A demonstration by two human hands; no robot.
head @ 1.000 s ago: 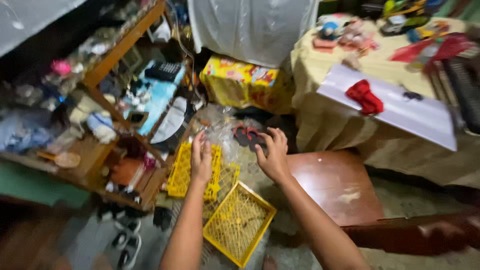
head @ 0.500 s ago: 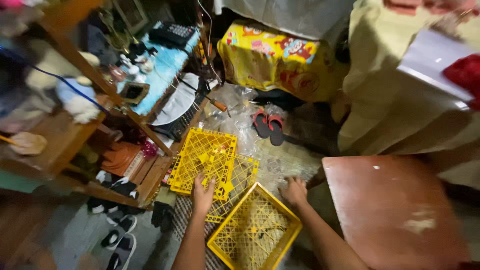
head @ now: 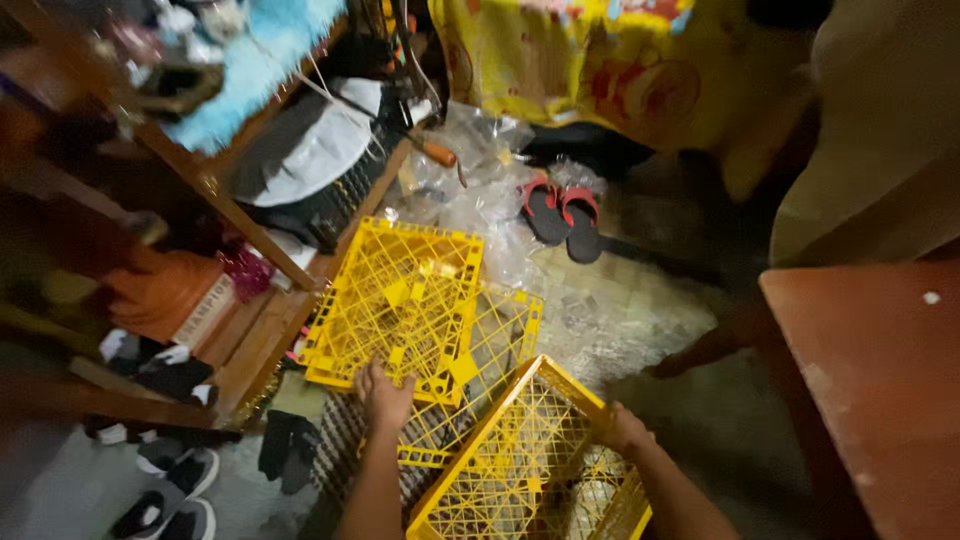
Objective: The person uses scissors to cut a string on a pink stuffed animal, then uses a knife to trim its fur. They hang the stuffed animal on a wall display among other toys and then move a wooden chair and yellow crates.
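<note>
- Down low, the left hand (head: 385,392) has its fingers curled over the near edge of a flat yellow lattice panel (head: 392,300); they look closed on that edge, though the grip itself is partly hidden.
- The right hand (head: 625,430) rests on the right rim of an open yellow crate (head: 520,460), fingers wrapped over the rim and holding it.
- Between panel and crate, a second yellow lattice piece (head: 495,340) lies flat, partly under the first panel and touching the crate's far corner.
- All three yellow pieces sit on the floor (head: 620,320), which is covered there with crumpled clear plastic (head: 480,190).
- Just beyond the plastic's far edge stands a pair of black sandals with red straps (head: 562,212), side by side.
- Left of the panel, a wooden shelf unit (head: 250,320) holds orange cloth (head: 160,290) and assorted clutter, too blurred to tell apart.
- Near the floor's lower left corner lie dark sneakers with white soles (head: 165,495).
- At the right edge is a reddish-brown tabletop (head: 870,370); behind it hangs a beige cloth (head: 880,150).
- At the far side a yellow printed cloth (head: 600,70) hangs.
</note>
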